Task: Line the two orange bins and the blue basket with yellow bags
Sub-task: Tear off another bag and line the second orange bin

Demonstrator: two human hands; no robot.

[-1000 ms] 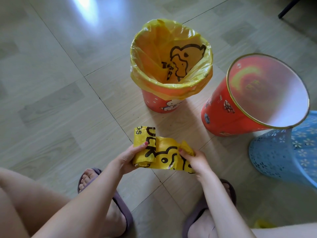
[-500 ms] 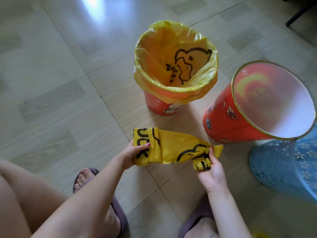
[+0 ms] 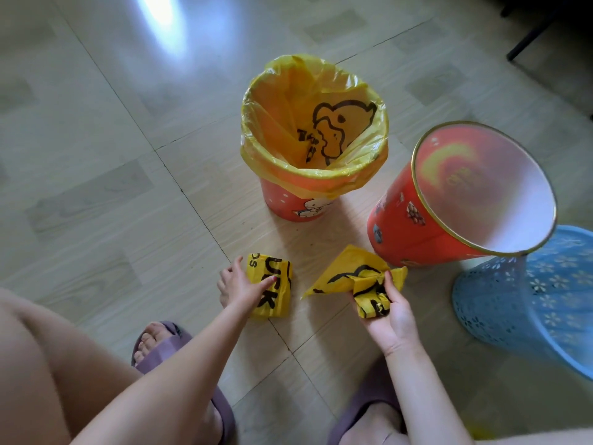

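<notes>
One torn-off yellow bag (image 3: 353, 277) sits bunched in the right hand (image 3: 390, 311), its grip closed on the crumpled end, loose corner trailing left. Just far-right stands the unlined orange bin (image 3: 414, 226), nearest that hand. The left hand (image 3: 240, 289) pinches the bag roll (image 3: 272, 287).

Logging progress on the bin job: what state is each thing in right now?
Far orange bin: upright, lined with a yellow bag.
Near orange bin: unlined.
Blue basket: unlined.
Bag roll: held by left hand.
Torn-off bag: crumpled, gripped by right hand.
</notes>
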